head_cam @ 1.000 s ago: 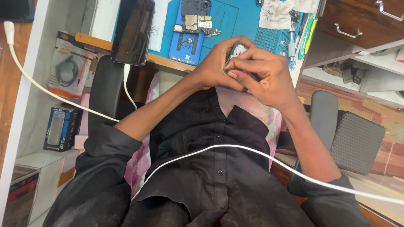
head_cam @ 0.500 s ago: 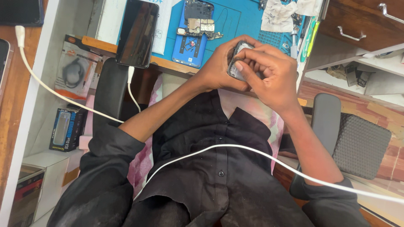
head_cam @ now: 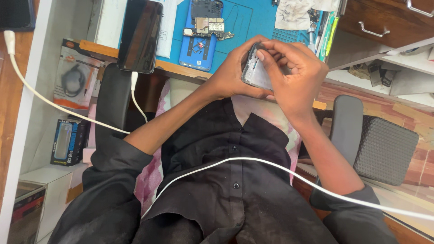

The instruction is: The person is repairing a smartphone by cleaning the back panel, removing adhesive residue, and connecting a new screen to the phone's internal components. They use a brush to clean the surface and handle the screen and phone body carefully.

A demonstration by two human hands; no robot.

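Hands (head_cam: 271, 72) grip phone frame (head_cam: 255, 72) (likely opened); blue mat (head_cam: 246, 22), dark phone (head_cam: 140, 36) beyond, white cable (head_cam: 253, 165) across shirt.

Phone frame (head_cam: 254, 72) mostly hidden inside both hands' grip; right hand (head_cam: 296, 74) covers its far side. Dark phone (head_cam: 140, 35) cut by top edge. White cable (head_cam: 271, 168) runs off right edge.
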